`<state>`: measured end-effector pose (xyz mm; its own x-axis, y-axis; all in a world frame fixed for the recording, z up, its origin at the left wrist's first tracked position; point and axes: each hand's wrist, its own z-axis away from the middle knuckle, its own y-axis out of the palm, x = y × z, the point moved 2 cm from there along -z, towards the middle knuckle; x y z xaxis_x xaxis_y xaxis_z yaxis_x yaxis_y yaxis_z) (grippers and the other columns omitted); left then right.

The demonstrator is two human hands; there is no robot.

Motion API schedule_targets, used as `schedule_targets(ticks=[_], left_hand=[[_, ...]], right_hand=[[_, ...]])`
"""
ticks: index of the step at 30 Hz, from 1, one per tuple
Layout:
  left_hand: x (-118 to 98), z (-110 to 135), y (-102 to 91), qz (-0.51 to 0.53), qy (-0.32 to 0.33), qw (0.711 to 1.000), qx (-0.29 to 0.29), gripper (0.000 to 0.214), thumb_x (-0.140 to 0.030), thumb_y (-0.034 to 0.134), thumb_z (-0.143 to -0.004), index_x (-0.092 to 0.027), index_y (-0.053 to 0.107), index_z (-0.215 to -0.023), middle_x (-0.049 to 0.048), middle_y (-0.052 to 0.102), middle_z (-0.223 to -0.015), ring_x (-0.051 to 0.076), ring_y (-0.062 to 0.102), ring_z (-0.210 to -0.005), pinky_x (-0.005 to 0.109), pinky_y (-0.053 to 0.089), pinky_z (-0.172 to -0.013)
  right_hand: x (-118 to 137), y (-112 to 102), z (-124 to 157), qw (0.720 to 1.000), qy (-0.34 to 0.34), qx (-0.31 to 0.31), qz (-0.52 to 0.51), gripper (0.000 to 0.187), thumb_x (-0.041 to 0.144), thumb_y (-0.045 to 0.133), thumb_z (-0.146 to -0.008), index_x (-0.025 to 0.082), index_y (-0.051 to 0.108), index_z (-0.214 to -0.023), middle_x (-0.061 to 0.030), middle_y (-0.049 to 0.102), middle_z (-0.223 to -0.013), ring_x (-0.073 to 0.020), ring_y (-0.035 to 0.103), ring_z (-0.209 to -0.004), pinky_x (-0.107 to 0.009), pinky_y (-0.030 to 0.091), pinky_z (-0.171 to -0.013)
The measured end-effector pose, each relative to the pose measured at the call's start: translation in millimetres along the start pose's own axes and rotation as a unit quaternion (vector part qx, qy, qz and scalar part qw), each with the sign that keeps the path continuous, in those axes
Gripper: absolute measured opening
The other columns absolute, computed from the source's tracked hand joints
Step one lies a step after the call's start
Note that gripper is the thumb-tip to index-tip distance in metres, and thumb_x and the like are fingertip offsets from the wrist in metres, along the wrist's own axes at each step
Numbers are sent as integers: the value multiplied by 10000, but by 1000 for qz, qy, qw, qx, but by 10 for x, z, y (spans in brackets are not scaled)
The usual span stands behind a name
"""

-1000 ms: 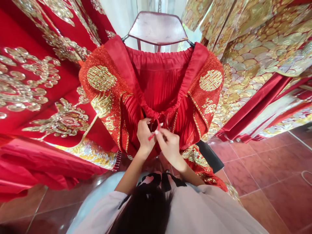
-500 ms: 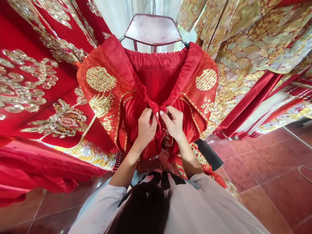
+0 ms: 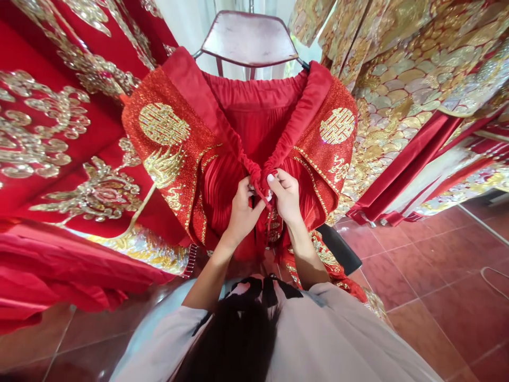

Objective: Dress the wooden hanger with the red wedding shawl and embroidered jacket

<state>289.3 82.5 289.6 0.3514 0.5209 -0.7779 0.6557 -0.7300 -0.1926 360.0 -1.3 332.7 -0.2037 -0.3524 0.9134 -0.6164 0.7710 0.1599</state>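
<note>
A red skirt [image 3: 254,122] with gold embroidered panels hangs open over the back of a chair [image 3: 249,38]. Its gathered waistband runs down on both sides to a point in front of me, where a thin red drawstring [image 3: 260,192] comes out. My left hand [image 3: 242,212] and my right hand [image 3: 285,195] meet at that point. Both have their fingers pinched closed on the drawstring ends. The cord itself is mostly hidden between the fingers.
Red garments with heavy gold embroidery [image 3: 59,148] hang at the left, and gold and red ones [image 3: 417,79] at the right. A dark seat edge [image 3: 338,246] shows under the skirt. Red floor tiles [image 3: 429,297] spread to the right and below.
Both hands rose from lower down to the point where the waistband ends meet, drawing the cord up. The two gathered ends now sit close together.
</note>
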Motion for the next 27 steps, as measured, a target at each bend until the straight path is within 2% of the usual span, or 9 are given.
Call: schedule_targets(ticks=[5, 8, 10, 12, 15, 16, 18, 23, 27], left_hand=[[-22, -17, -61, -19, -9, 999, 24, 400, -314, 551, -870, -196, 410, -1226, 100, 600, -1141, 180, 627, -1002, 311, 513, -888], [-22, -1, -85, -24, -4, 1000, 13, 363, -285, 528, -878, -197, 434, -1218, 94, 615, -1125, 172, 638, -970, 294, 522, -855], [-9, 15, -93, -32, -13, 999, -8, 339, -258, 515, -879, -194, 454, -1207, 93, 622, -1120, 169, 638, -962, 286, 522, -845], [6, 30, -97, -38, -22, 999, -29, 318, -232, 510, -874, -190, 473, -1186, 86, 628, -1110, 167, 633, -964, 282, 517, -844], [22, 50, -103, -49, -30, 997, -54, 280, -210, 513, -857, -181, 500, -1135, 57, 645, -1023, 144, 634, -890, 257, 516, -803], [23, 57, -103, -58, -31, 996, -61, 269, -209, 515, -852, -178, 507, -1118, 48, 648, -996, 137, 633, -860, 246, 516, -780], [19, 75, -98, -80, -34, 993, -76, 258, -210, 521, -845, -175, 517, -1101, 39, 651, -973, 128, 628, -824, 232, 512, -743], [-3, 112, -63, -130, -7, 984, -125, 206, -197, 513, -861, -168, 542, -1062, 37, 646, -939, 132, 619, -830, 239, 504, -742], [-13, 98, -50, -160, 37, 979, -121, 181, -212, 501, -885, -165, 551, -1054, 40, 642, -929, 134, 618, -831, 244, 506, -743]], right_hand=[[-24, 56, 15, 997, -31, -29, 57, 271, 446, 570, -796, 202, 485, -716, 49, 428, -601, -76, 389, -542, -217, 351, -540], [-63, 91, 53, 986, -108, -95, 89, 246, 387, 621, -777, 217, 448, -818, 42, 450, -675, -85, 436, -598, -224, 389, -586], [-78, 100, 120, 959, -198, -160, 126, 281, 348, 659, -759, 220, 434, -870, 15, 495, -770, -103, 495, -681, -247, 422, -648], [-90, 115, 215, 913, -278, -209, 212, 219, 300, 648, -779, 211, 466, -862, -15, 535, -825, -127, 531, -760, -284, 430, -714], [-128, 160, 353, 853, -320, -222, 347, 98, 255, 598, -829, 201, 533, -777, -16, 563, -736, -138, 534, -726, -308, 407, -720], [-144, 176, 389, 846, -319, -219, 367, 107, 253, 589, -839, 201, 546, -756, -11, 565, -700, -134, 527, -692, -304, 400, -703], [-172, 202, 439, 850, -301, -212, 378, 132, 263, 582, -850, 198, 563, -736, -7, 576, -665, -126, 512, -642, -294, 395, -675], [-195, 240, 450, 877, -205, -174, 397, 186, 306, 552, -869, 175, 627, -761, -30, 610, -683, -131, 499, -637, -283, 410, -674], [-198, 245, 420, 905, -125, -173, 369, 201, 275, 524, -853, 160, 630, -728, -20, 593, -655, -116, 486, -600, -259, 404, -623]])
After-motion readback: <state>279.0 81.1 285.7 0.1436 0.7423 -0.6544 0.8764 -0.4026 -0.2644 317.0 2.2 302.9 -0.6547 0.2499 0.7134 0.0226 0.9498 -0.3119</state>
